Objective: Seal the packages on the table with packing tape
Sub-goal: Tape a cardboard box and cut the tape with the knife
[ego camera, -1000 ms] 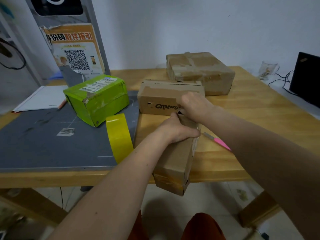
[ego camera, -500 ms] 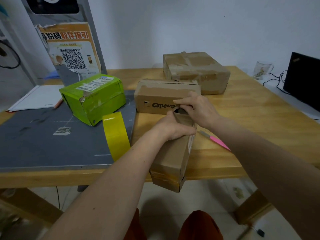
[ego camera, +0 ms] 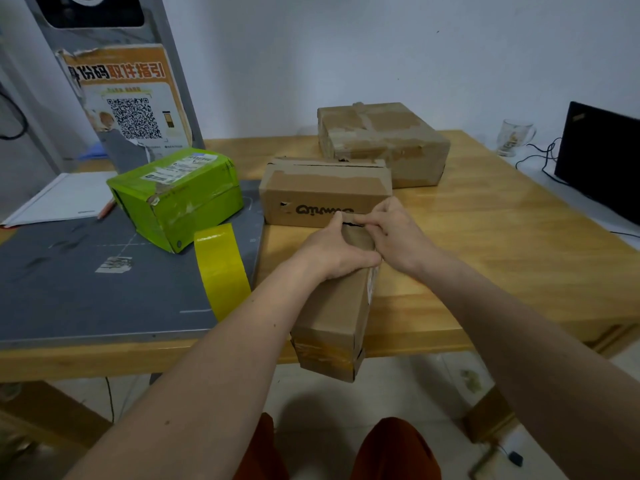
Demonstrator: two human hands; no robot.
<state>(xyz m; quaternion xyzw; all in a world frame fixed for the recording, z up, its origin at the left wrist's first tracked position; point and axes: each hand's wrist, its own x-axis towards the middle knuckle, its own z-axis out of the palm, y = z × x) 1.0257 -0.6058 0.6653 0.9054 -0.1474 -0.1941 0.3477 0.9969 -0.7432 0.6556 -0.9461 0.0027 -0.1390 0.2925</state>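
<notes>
A long narrow cardboard box point(ego camera: 332, 317) lies tilted, its near end sticking out past the table's front edge. My left hand point(ego camera: 332, 251) grips its upper far part. My right hand point(ego camera: 398, 237) pinches the flap at the box's far end, where a dark gap shows. A yellow roll of packing tape point(ego camera: 221, 268) stands on edge beside my left forearm, its lower part hidden by the arm. Behind my hands sits a brown box with black lettering point(ego camera: 322, 188). A larger taped brown box point(ego camera: 381, 140) is farther back, and a green box point(ego camera: 180, 195) lies to the left.
A grey mat point(ego camera: 69, 289) covers the left of the wooden table point(ego camera: 502, 237). White paper point(ego camera: 65, 199) and a kiosk with a QR poster point(ego camera: 131, 109) are at the back left. A glass mug point(ego camera: 512, 136) and a black screen point(ego camera: 602, 157) stand on the right.
My right hand has shifted from lying over the box's far end to pinching its flap. The pink-handled cutter seen earlier is now hidden behind my right arm. My left hand keeps its grip.
</notes>
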